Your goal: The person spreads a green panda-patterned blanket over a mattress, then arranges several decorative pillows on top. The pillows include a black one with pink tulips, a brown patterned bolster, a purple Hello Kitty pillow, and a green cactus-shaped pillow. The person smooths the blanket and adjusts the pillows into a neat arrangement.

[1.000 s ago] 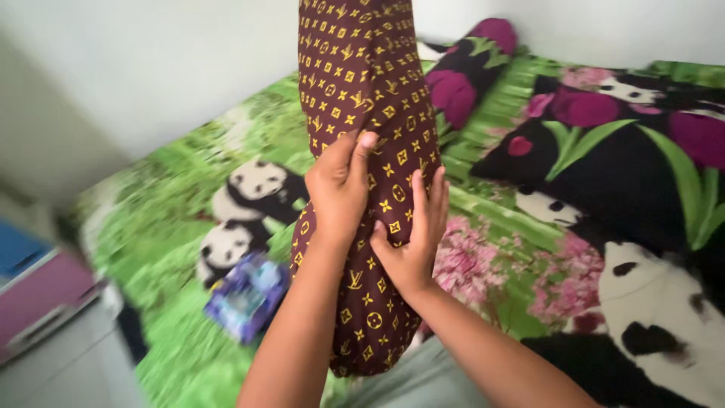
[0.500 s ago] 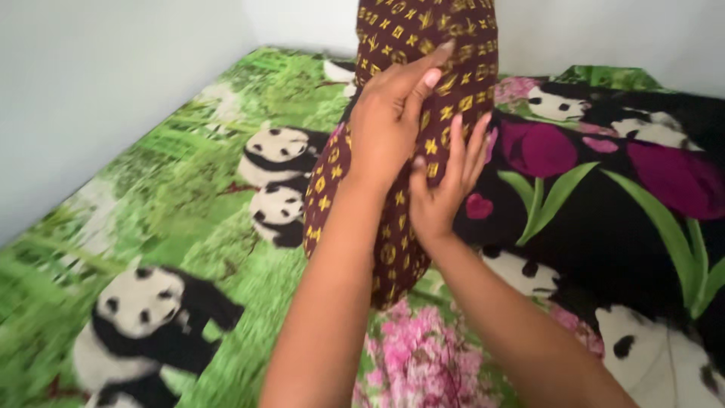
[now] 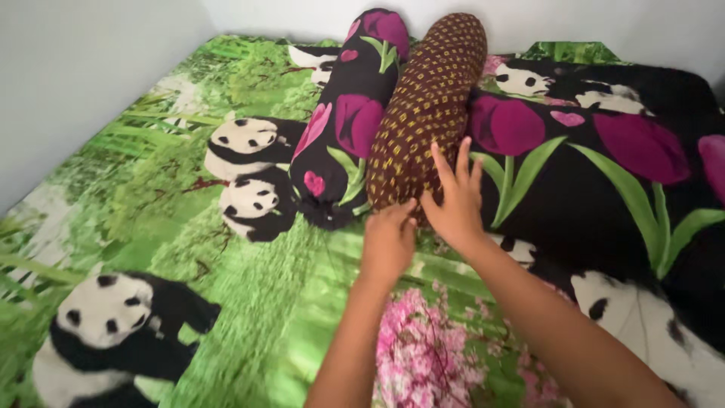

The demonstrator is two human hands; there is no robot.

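A brown bolster pillow with a small yellow pattern [image 3: 430, 106] lies lengthwise on the bed, pointing away from me. It rests against a black bolster with magenta tulips [image 3: 351, 128] on its left. My left hand [image 3: 389, 242] is at the brown bolster's near end, fingers curled onto the fabric there. Just to the right, my right hand [image 3: 453, 200] lies flat on the bolster's lower side with its fingers spread.
The bed wears a green sheet with pandas and pink blossoms [image 3: 189, 249]. A large black pillow with tulips and pandas [image 3: 604, 174] lies right of the bolsters. White walls [image 3: 75, 75] close in on the left and behind.
The brown bolster was held upright in both hands; it now lies flat on the bed beside the black bolster. Both hands have come down to its near end.
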